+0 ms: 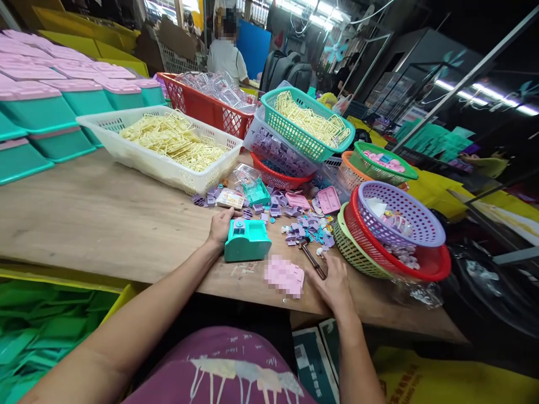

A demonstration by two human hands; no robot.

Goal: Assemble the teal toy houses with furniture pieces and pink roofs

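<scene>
My left hand (221, 227) is closed on the left side of a teal toy box (247, 241), which stands on the wooden table with a small pink and blue piece on its top. My right hand (332, 280) rests low at the table's front, thumb and fingers apart. Between them lies the near end of a slim, dark brown tool (314, 261), seemingly not gripped. A pink plastic panel (284, 278), partly blurred, lies flat just left of that hand. Beyond it spreads a pile of small purple, blue and white parts (309, 227).
A white basket (164, 168) of pale yellow frames stands behind on the left. Stacked baskets, including a purple one (425, 224), crowd the right. Pink-lidded teal boxes (46, 106) fill the far left. A second teal piece (257, 193) lies behind. A person (227, 59) is in the background.
</scene>
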